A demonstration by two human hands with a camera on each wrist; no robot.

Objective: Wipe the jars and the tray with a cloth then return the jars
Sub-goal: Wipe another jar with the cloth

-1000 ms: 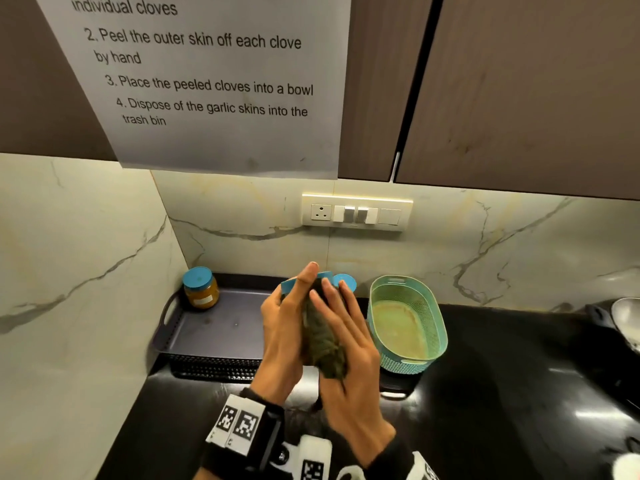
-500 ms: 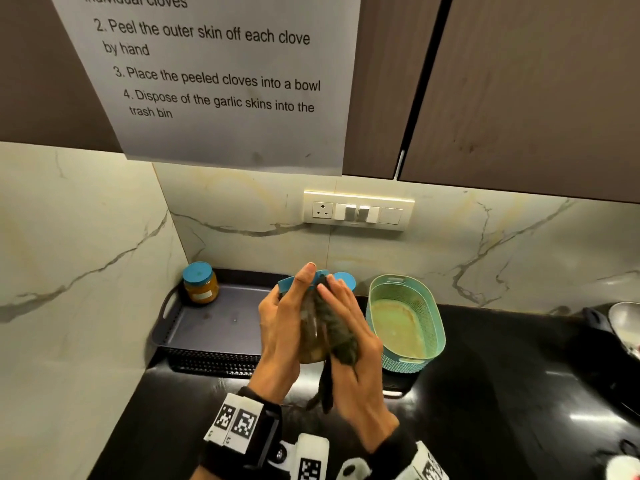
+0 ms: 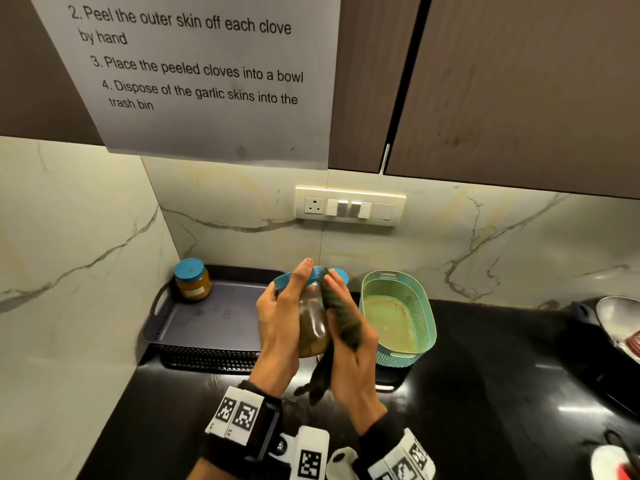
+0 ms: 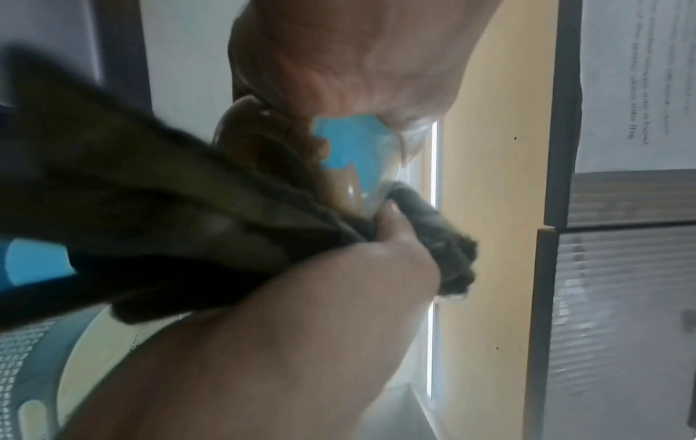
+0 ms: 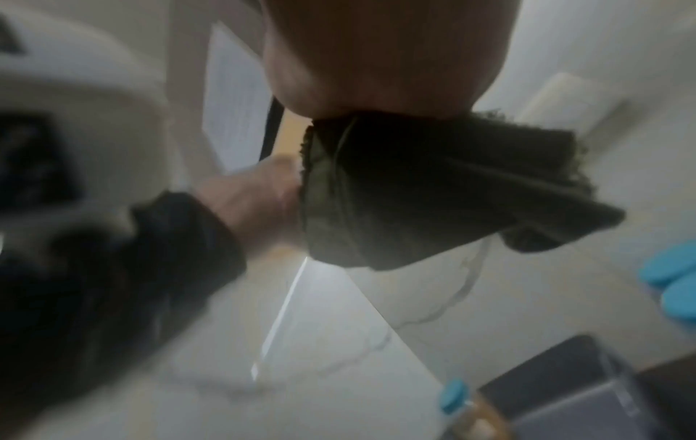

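Observation:
My left hand (image 3: 281, 317) grips a glass jar (image 3: 312, 325) of brown contents with a blue lid (image 3: 282, 279), held tilted above the tray's right end. My right hand (image 3: 353, 355) holds a dark green cloth (image 3: 343, 322) against the jar's right side; the cloth's tail hangs below. In the left wrist view the thumb pinches the cloth (image 4: 158, 196) beside the jar (image 4: 263, 137). In the right wrist view the cloth (image 5: 414, 193) hangs from my palm. A second blue-lidded jar (image 3: 192, 280) stands at the back left of the dark tray (image 3: 207, 320). Another blue lid (image 3: 341, 273) shows behind my hands.
A teal perforated basket (image 3: 398, 317) stands just right of my hands on the black counter (image 3: 485, 375). A metal pan (image 3: 620, 317) sits at the far right edge. Marble walls close in at the left and back, with cabinets overhead.
My right hand has drawn the cloth from the jar's front round to its right side and downward, uncovering the glass. The left hand keeps its hold on the jar.

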